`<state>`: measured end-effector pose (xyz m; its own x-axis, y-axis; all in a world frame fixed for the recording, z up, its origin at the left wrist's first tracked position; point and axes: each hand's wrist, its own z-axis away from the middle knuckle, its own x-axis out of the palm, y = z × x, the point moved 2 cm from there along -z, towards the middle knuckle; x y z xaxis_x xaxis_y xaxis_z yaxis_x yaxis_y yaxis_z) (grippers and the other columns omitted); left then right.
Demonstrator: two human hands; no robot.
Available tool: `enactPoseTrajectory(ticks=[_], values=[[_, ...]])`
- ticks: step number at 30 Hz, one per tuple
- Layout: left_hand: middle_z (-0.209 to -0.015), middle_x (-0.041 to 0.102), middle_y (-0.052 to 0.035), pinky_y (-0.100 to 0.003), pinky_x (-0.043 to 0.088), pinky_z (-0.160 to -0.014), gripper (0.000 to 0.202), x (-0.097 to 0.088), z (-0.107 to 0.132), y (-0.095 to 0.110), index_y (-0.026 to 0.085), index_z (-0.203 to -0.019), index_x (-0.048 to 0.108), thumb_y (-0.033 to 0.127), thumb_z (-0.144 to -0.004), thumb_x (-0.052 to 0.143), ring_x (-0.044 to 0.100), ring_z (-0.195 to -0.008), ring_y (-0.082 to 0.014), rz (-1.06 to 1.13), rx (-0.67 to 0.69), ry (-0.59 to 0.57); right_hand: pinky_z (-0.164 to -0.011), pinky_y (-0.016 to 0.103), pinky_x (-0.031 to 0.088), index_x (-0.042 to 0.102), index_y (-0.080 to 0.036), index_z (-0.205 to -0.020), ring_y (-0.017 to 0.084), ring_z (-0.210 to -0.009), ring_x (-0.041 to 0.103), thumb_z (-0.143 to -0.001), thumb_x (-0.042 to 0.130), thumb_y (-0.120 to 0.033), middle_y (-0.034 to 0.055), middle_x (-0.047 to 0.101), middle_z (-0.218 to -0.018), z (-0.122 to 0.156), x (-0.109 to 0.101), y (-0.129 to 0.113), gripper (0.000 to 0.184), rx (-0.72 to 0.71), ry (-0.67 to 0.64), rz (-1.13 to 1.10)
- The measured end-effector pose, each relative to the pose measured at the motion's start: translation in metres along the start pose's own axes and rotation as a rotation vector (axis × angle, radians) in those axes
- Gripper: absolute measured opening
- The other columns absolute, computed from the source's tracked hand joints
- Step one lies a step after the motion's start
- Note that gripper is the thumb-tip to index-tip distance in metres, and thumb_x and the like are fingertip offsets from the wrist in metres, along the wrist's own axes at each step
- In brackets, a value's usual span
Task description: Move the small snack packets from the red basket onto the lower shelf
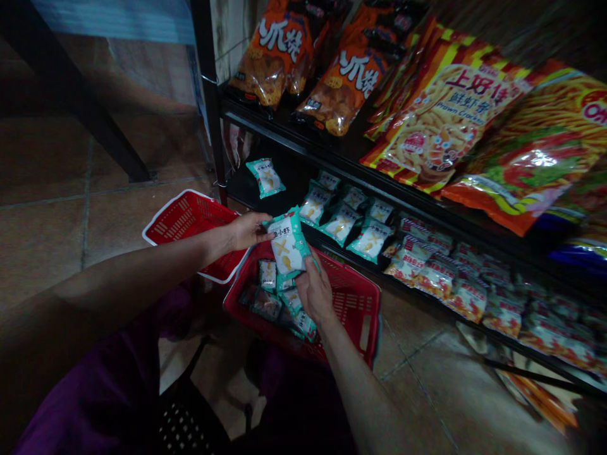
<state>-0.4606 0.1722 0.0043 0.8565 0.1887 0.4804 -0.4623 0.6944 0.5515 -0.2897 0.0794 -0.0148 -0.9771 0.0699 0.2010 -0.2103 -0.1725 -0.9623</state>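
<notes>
Between my two hands is a small teal-and-white snack packet (287, 243), face up above a red shopping basket (353, 297). My left hand (251, 230) pinches its upper left edge. At its lower right side, my right hand (315, 287) grips it with the fingers partly hidden beneath. Several matching packets (268, 275) lie in the left part of the basket. More of the same packets (341, 222) stand in rows on the low black shelf, and a single packet (266, 177) lies apart at that shelf's left end.
A second red basket (190, 218) sits on the tiled floor to the left. Red-and-white snack packets (434, 276) fill the low shelf's right side. Large orange snack bags (339, 79) and prawn cracker bags (446, 120) lie on the shelf above. A black post (208, 95) stands at the shelf's left end.
</notes>
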Motion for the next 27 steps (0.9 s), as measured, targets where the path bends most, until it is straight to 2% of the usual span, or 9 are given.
enactPoseTrajectory(ticks=[3,8,11,15,19,21,24,27], values=[[-0.073,0.058,-0.0065,-0.02,0.047,-0.056,0.011,-0.002,-0.003,-0.001,0.011,-0.071,0.058,0.001,-0.074,0.06,0.054,-0.071,-0.0121,-0.023,0.044,-0.006,-0.095,0.041,0.048,0.06,-0.02,-0.119,0.022,-0.107,0.062,-0.081,0.06,-0.049,0.007,0.067,-0.117,-0.003,0.006,0.002,0.048,0.136,0.041,-0.263],[-0.073,0.061,-0.0055,-0.023,0.045,-0.058,0.007,-0.003,-0.002,0.0,0.012,-0.071,0.061,0.01,-0.076,0.066,0.054,-0.068,-0.0111,-0.078,0.156,0.074,-0.083,0.033,0.053,0.068,-0.018,-0.098,0.018,-0.087,0.067,-0.073,0.071,-0.044,0.0056,0.073,-0.098,-0.002,0.007,0.005,0.037,0.275,0.125,-0.345],[-0.073,0.063,-0.0047,-0.024,0.044,-0.06,0.009,-0.001,0.001,0.001,0.012,-0.072,0.062,0.015,-0.076,0.068,0.055,-0.067,-0.0108,-0.085,0.19,0.096,-0.077,0.029,0.054,0.067,-0.019,-0.097,0.015,-0.083,0.068,-0.073,0.072,-0.041,0.0043,0.074,-0.097,-0.001,0.008,0.008,0.033,0.337,0.142,-0.393],[-0.072,0.064,-0.0044,-0.024,0.042,-0.059,0.014,0.001,0.001,0.002,0.012,-0.073,0.062,0.023,-0.077,0.07,0.055,-0.063,-0.0101,-0.13,0.215,0.104,-0.081,0.028,0.054,0.067,-0.018,-0.1,0.015,-0.089,0.068,-0.077,0.07,-0.037,0.0047,0.073,-0.1,-0.003,0.013,0.006,0.029,0.385,0.153,-0.467],[-0.082,0.067,-0.0055,-0.026,0.043,-0.065,0.024,0.002,0.0,0.0,0.013,-0.08,0.065,0.035,-0.074,0.072,0.057,-0.067,-0.011,-0.21,0.197,0.093,-0.081,0.027,0.055,0.068,-0.016,-0.096,0.015,-0.087,0.068,-0.08,0.067,-0.034,0.0057,0.074,-0.094,-0.004,0.015,0.005,0.024,0.453,0.201,-0.514],[-0.091,0.068,-0.0063,-0.027,0.044,-0.069,0.031,0.002,0.0,-0.004,0.014,-0.087,0.066,0.039,-0.071,0.074,0.06,-0.074,-0.0131,-0.243,0.177,0.068,-0.078,0.026,0.056,0.068,-0.017,-0.093,0.014,-0.083,0.068,-0.08,0.067,-0.033,0.0046,0.074,-0.088,-0.004,0.016,0.005,0.02,0.47,0.242,-0.508],[-0.099,0.069,-0.0073,-0.029,0.046,-0.075,0.036,0.004,0.001,-0.011,0.017,-0.096,0.066,0.038,-0.069,0.076,0.061,-0.085,-0.0166,-0.281,0.16,-0.022,-0.075,0.026,0.057,0.068,-0.017,-0.09,0.013,-0.078,0.068,-0.08,0.067,-0.031,0.0034,0.074,-0.083,-0.004,0.016,0.004,0.017,0.467,0.266,-0.495],[-0.1,0.069,-0.01,-0.032,0.048,-0.076,0.035,0.008,0.006,-0.014,0.015,-0.098,0.065,0.033,-0.07,0.075,0.062,-0.084,-0.0185,-0.287,0.135,-0.081,-0.077,0.026,0.057,0.068,-0.017,-0.09,0.013,-0.079,0.068,-0.079,0.069,-0.031,0.0032,0.074,-0.083,-0.006,0.017,0.004,0.018,0.455,0.268,-0.492]])
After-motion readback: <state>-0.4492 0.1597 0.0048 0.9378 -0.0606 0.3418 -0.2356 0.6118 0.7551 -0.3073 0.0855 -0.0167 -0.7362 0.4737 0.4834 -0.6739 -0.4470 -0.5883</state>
